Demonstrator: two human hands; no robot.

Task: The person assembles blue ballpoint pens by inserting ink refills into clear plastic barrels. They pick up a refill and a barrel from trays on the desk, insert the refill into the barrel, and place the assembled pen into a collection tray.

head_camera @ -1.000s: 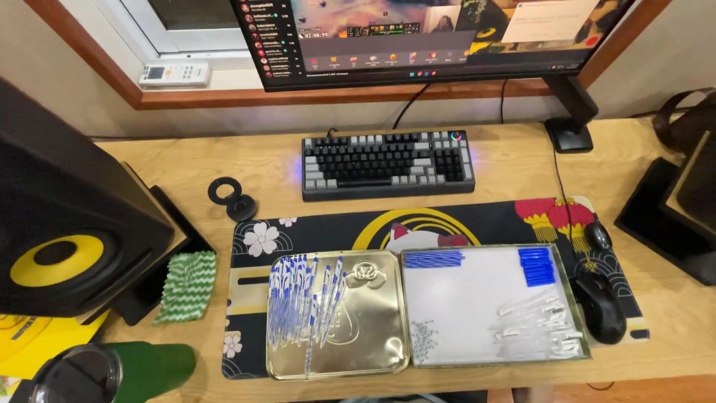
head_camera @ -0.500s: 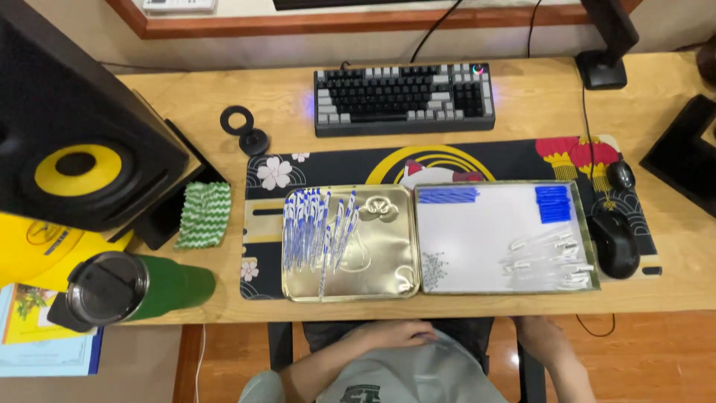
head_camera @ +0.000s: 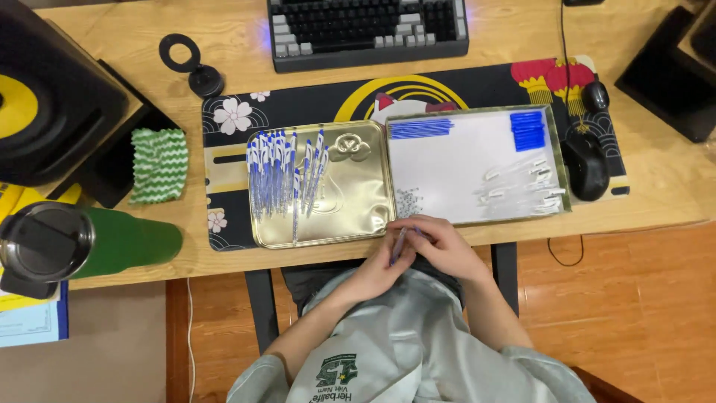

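Landmark: the gold tin tray (head_camera: 358,216) lies on the patterned desk mat (head_camera: 477,86), near the front edge of the wooden desk (head_camera: 224,45).
Left hand: the left hand (head_camera: 379,270) sits just below the tray's front right corner, off the desk edge, its fingers curled around the lower end of a blue pen (head_camera: 399,245).
Right hand: the right hand (head_camera: 441,246) meets the left at that same corner, its fingertips pinched on the pen's upper part; both hands touch each other.
Pen held: it stands slightly tilted between the two hands, just in front of the tray's rim, over the person's lap.
Finished pens: a row of blue-and-white pens (head_camera: 283,179) lies side by side in the tray's left half.
White tray: a second tray with a white floor (head_camera: 455,172) touches the gold tray's right side.
Its contents: blue refills (head_camera: 419,128) at its top left, blue caps (head_camera: 528,130) at its top right, clear barrels (head_camera: 522,186) at its right, small springs (head_camera: 406,201) at its lower left.
Right of the trays: a black mouse (head_camera: 585,164).
Behind the trays: a keyboard (head_camera: 369,30).
Left of the gold tray: a green zigzag cloth (head_camera: 158,164), a black speaker (head_camera: 52,97) and a green tumbler (head_camera: 82,245).
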